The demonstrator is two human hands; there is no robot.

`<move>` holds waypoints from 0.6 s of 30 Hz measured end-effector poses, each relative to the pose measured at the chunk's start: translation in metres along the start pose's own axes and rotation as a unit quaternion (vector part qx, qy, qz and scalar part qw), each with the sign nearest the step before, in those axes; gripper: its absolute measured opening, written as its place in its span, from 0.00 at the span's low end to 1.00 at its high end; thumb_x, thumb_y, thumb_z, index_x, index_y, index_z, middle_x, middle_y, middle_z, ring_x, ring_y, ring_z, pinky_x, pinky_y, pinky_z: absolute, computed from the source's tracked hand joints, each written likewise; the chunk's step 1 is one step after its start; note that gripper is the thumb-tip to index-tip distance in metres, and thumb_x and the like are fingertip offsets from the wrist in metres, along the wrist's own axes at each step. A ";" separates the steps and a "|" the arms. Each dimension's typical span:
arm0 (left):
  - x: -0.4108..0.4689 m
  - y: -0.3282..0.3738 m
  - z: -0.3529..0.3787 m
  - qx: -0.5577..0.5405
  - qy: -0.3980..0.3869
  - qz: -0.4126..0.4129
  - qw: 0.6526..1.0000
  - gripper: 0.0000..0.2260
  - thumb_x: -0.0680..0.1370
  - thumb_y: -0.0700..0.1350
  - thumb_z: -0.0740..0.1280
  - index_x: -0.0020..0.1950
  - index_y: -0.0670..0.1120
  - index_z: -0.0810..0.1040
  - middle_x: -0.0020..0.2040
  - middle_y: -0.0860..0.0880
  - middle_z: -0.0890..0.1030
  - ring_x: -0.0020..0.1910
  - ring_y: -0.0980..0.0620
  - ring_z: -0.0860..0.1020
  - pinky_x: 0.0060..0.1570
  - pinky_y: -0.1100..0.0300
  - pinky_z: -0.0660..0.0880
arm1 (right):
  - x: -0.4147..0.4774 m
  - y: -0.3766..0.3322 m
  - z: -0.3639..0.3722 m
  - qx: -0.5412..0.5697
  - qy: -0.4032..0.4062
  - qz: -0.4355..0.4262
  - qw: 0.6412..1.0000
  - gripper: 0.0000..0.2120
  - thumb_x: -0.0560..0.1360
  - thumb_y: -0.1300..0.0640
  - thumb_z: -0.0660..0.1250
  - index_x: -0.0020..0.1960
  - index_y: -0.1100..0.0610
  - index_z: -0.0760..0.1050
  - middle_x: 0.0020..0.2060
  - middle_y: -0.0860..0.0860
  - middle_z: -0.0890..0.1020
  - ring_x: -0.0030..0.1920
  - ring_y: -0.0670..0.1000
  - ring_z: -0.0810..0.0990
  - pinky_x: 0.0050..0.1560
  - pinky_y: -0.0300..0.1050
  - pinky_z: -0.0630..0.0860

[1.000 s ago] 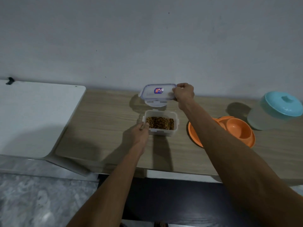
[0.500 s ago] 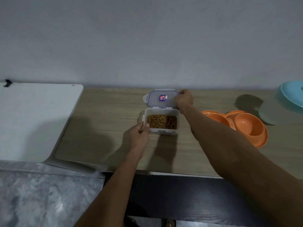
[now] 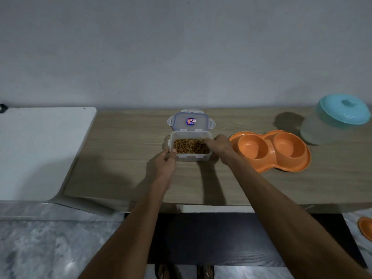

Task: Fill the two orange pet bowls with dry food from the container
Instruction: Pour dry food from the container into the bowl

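1. At the far left, a white surface (image 3: 40, 150) overlaps the wooden tabletop (image 3: 124, 162). Its rounded near corner juts past the tabletop's front edge, and a broad strip of bare wood lies between it and the hands.
2. Left hand (image 3: 165, 163) grips the container (image 3: 190, 156) at its near left corner, thumb on the rim and fingers curled against the wall.
3. That container stands open at mid-table with dry food (image 3: 187, 148) inside. Its lid (image 3: 190, 121) lies flat just behind it, close to the wall.
4. Right hand (image 3: 219, 146) reaches over the container's right end with its fingertips down in the food. They are hidden there, so I cannot tell whether they pinch any.
5. Orange pet bowls (image 3: 269, 152), two wells in one tray, sit just right of that hand and show bare orange inside. The tray's near rim is well back from the table's front edge.
6. Teal-lidded tub (image 3: 338, 121) stands behind the bowls, cut by the right border. An orange object (image 3: 366, 228) low at the right is also cut off and hard to make out.
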State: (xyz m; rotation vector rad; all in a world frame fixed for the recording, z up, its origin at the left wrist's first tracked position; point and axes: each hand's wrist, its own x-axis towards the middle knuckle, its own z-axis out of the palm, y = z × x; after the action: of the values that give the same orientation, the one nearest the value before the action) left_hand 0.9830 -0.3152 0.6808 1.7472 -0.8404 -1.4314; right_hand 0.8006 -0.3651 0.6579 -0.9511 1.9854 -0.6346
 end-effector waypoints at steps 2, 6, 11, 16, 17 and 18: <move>0.004 -0.004 -0.002 0.008 -0.003 -0.004 1.000 0.17 0.82 0.50 0.64 0.69 0.48 0.75 0.50 0.51 0.79 0.48 0.53 0.77 0.53 0.54 0.76 | -0.007 0.002 0.003 0.046 -0.004 0.007 0.999 0.23 0.76 0.53 0.64 0.66 0.66 0.71 0.60 0.61 0.78 0.59 0.61 0.78 0.52 0.52 0.79; 0.012 -0.007 -0.008 0.086 0.026 0.010 0.996 0.19 0.77 0.62 0.64 0.64 0.56 0.79 0.51 0.53 0.83 0.48 0.49 0.81 0.53 0.49 0.81 | -0.020 -0.005 -0.001 0.155 -0.040 0.032 0.987 0.13 0.79 0.57 0.61 0.61 0.60 0.70 0.56 0.59 0.77 0.52 0.59 0.79 0.52 0.59 0.81; 0.007 0.010 -0.008 0.046 -0.040 0.009 0.998 0.21 0.83 0.59 0.56 0.69 0.49 0.74 0.60 0.43 0.78 0.61 0.43 0.76 0.61 0.48 0.73 | -0.042 -0.014 -0.020 0.235 -0.050 0.037 0.970 0.02 0.79 0.59 0.62 0.48 0.55 0.69 0.49 0.57 0.78 0.44 0.58 0.79 0.40 0.53 0.80; 0.005 0.009 0.016 0.046 -0.066 0.029 0.996 0.24 0.81 0.64 0.50 0.61 0.51 0.77 0.61 0.44 0.79 0.58 0.46 0.76 0.62 0.49 0.70 | -0.055 -0.008 -0.069 0.265 0.007 -0.006 0.964 0.07 0.78 0.57 0.66 0.46 0.54 0.67 0.49 0.60 0.78 0.45 0.61 0.80 0.43 0.60 0.82; 0.000 0.009 0.024 0.059 -0.073 0.038 0.995 0.24 0.81 0.65 0.50 0.57 0.51 0.77 0.57 0.45 0.79 0.55 0.47 0.76 0.59 0.51 0.70 | -0.058 -0.005 -0.084 0.268 0.016 -0.013 0.963 0.07 0.77 0.57 0.66 0.46 0.54 0.67 0.48 0.61 0.78 0.45 0.61 0.80 0.40 0.57 0.83; -0.008 0.011 0.032 0.066 -0.082 0.049 0.993 0.22 0.82 0.63 0.51 0.53 0.49 0.78 0.53 0.45 0.79 0.53 0.48 0.75 0.55 0.53 0.68 | -0.060 -0.002 -0.099 0.267 0.025 -0.019 0.963 0.08 0.77 0.56 0.67 0.46 0.54 0.67 0.48 0.60 0.78 0.44 0.61 0.81 0.39 0.55 0.82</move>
State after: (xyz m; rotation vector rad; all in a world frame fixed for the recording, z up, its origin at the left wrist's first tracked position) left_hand 0.9493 -0.3187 0.6897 1.6743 -1.1150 -1.4969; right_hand 0.7400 -0.3097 0.7397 -0.6426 1.7028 -1.1522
